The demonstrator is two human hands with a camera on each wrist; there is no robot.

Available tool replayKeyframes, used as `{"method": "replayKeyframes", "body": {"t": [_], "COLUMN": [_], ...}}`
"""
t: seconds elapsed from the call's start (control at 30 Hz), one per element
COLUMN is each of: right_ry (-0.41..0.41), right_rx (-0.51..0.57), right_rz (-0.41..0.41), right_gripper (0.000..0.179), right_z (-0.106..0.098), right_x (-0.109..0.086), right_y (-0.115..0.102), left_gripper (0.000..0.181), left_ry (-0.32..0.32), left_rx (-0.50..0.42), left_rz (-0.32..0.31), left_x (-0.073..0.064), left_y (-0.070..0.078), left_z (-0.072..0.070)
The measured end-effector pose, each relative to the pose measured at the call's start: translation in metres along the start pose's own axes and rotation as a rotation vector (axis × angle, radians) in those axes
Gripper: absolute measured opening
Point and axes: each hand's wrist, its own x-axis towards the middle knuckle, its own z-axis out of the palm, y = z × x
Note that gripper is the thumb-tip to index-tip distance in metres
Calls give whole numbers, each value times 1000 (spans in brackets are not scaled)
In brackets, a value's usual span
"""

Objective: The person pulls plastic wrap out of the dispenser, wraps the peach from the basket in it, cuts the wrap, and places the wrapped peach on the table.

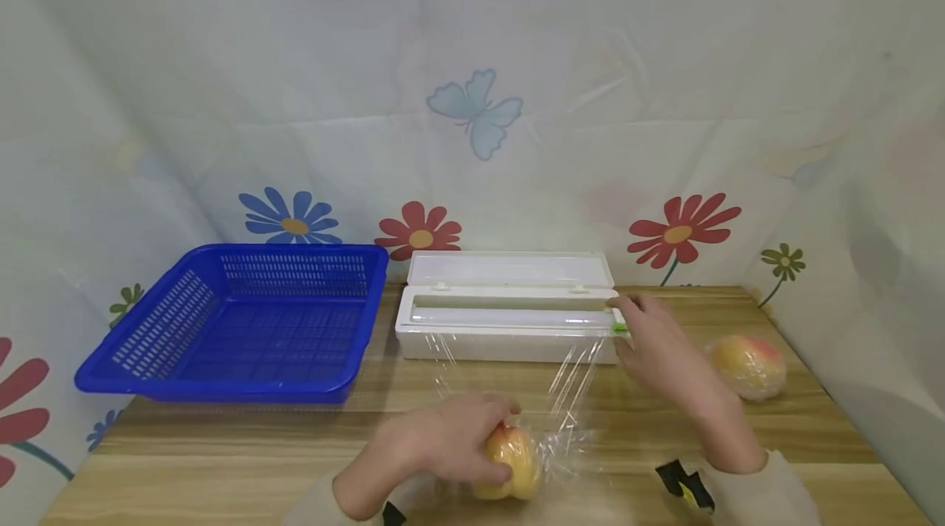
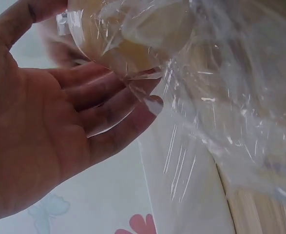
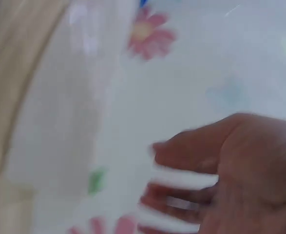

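My left hand [image 1: 458,437] holds a yellow-red peach [image 1: 519,467] low over the front of the table, thumb and fingers around it. Clear cling film [image 1: 572,382] covers the peach and stretches back to a white cling film dispenser [image 1: 509,348] with its lid raised. In the left wrist view, crumpled film [image 2: 240,107] hangs beside the peach [image 2: 128,53]. My right hand [image 1: 659,345] is at the dispenser's right end, near a green slide cutter [image 1: 618,329]. The blurred right wrist view shows that hand [image 3: 250,170] with loosely extended fingers, holding nothing.
A blue plastic basket [image 1: 347,385] stands on the left of the wooden table [image 1: 244,452]. Another peach [image 1: 749,366], wrapped in film, lies near the right edge. Behind the table hangs a pale cloth [image 1: 546,181] printed with flowers and butterflies.
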Motion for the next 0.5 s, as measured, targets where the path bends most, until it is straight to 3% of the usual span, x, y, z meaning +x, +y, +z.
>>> {"method": "replayKeyframes", "body": {"t": [0.1,0.2,0.33,0.5], "right_ry": [66,-22,-210,-342], "right_rx": [-27,-18,2,-48], "right_rz": [-232,-383,-482,-528], "right_gripper": [23,16,24,41], "right_z": [-3,-1,7,26], "right_x": [-10,-23,-37,-44], "right_y": [-32,-57,-75,-80], "left_gripper": [49,41,34,31], "left_ry": [5,3,-12,-15], "left_rx": [-51,-56,-64,-48], "left_rz": [-22,-25,-4,37], "left_x": [0,-1,-2,-3], "left_y": [-2,-4,-7,-11], "left_z": [-2,-4,-7,-8]}}
